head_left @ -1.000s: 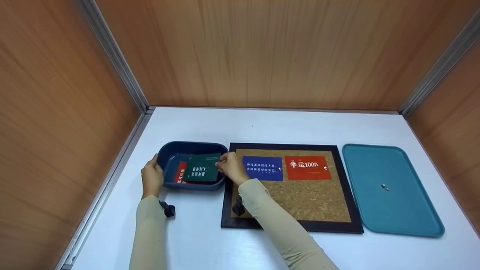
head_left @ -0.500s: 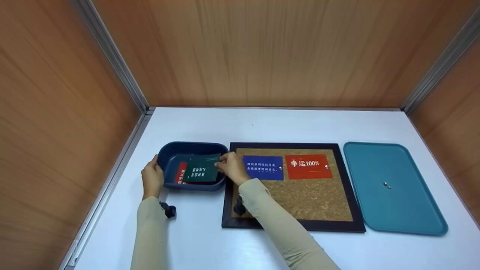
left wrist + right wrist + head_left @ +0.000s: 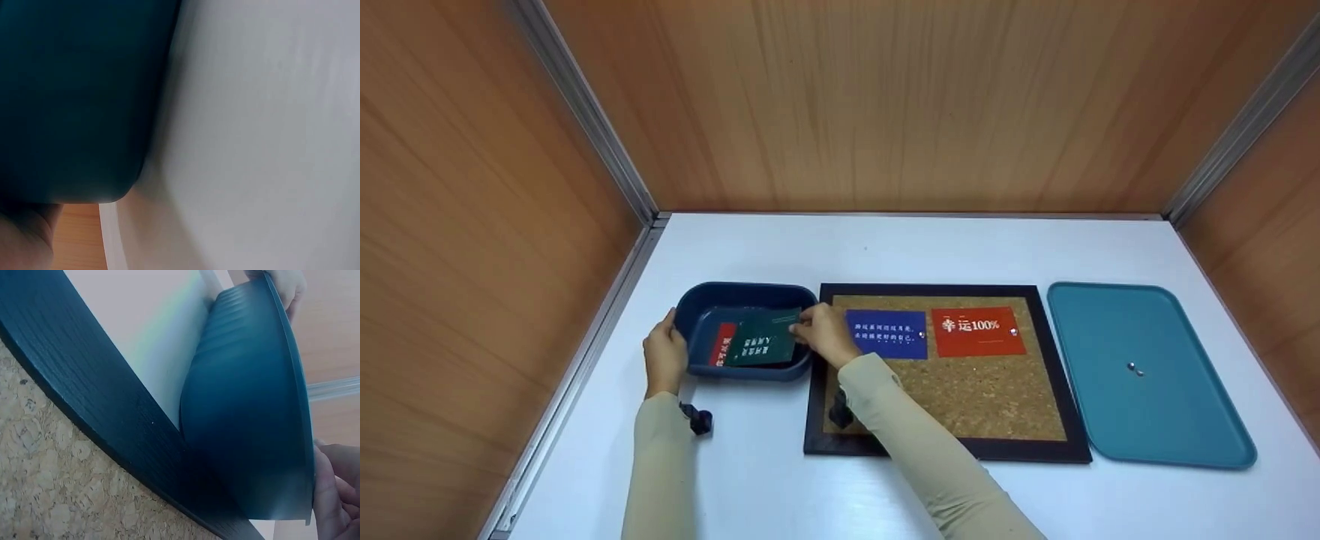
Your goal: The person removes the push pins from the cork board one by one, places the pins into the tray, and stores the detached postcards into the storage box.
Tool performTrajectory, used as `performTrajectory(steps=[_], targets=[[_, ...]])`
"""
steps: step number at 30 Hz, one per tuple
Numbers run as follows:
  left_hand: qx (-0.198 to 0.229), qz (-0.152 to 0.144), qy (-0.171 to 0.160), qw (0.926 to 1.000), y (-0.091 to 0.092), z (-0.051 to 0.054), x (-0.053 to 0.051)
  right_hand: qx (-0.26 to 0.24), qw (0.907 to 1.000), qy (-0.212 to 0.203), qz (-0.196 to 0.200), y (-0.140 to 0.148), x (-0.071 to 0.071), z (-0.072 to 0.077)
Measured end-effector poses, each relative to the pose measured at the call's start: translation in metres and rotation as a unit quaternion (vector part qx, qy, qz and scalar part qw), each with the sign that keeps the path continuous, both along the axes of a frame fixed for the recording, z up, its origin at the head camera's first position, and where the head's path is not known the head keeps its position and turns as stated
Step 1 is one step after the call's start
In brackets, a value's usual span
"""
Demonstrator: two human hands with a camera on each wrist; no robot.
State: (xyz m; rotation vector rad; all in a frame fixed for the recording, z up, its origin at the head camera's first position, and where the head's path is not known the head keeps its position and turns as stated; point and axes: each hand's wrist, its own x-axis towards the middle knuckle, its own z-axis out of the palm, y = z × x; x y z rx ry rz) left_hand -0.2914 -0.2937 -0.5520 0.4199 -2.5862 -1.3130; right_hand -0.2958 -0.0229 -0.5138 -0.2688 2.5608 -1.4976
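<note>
A dark blue plastic basin (image 3: 750, 374) stands on the white table at the left. My left hand (image 3: 664, 356) grips its left rim; in the right wrist view those left fingers (image 3: 287, 287) are at the rim's far end. With thumb and fingers, my right hand (image 3: 826, 334) pinches the right edge of a dark green card (image 3: 765, 337) printed with white characters. The card slants inside the basin and partly covers a red card (image 3: 722, 341). In the right wrist view the right-hand fingers (image 3: 329, 495) are at the basin's near rim; the cards are hidden there.
Right of the basin lies a dark-framed corkboard (image 3: 982, 401). On it are a blue card (image 3: 889, 334) and a red card (image 3: 979, 331), each with a small shiny pin near its right edge. A teal tray (image 3: 1155, 420) at the right bears small shiny pins (image 3: 1135, 369).
The green card's lower left corner has shifted slightly left and down, over more of the red card. Both hands stay almost where they were.
</note>
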Motion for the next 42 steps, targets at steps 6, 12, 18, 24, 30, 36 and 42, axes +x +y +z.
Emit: performTrajectory(steps=[6, 12, 18, 24, 30, 36, 42], targets=[[0.006, -0.001, -0.003, 1.0000, 0.000, 0.001, 0.000, -0.002, 1.0000, -0.002, 0.001, -0.001, 0.000, 0.000], [0.000, -0.006, -0.003, 1.0000, -0.001, 0.001, 0.001, 0.003, 1.0000, -0.005, 0.005, -0.001, 0.000, 0.000], [-0.001, -0.004, -0.002, 1.0000, -0.003, 0.003, 0.000, -0.008, 0.9999, -0.008, 0.010, -0.002, -0.002, -0.001], [-0.004, -0.006, -0.003, 1.0000, -0.005, 0.002, 0.001, -0.026, 0.9994, -0.022, 0.009, -0.003, -0.002, -0.002], [-0.023, -0.011, -0.004, 0.9997, -0.007, 0.002, 0.002, -0.069, 0.9960, -0.054, 0.017, -0.001, -0.003, -0.005], [-0.015, -0.038, -0.018, 0.9990, -0.010, 0.006, 0.002, -0.106, 0.9911, -0.073, 0.036, 0.007, -0.008, -0.007], [-0.034, -0.072, -0.045, 0.9958, -0.014, 0.013, 0.004, -0.119, 0.9871, -0.078, 0.073, 0.016, -0.009, -0.002]])
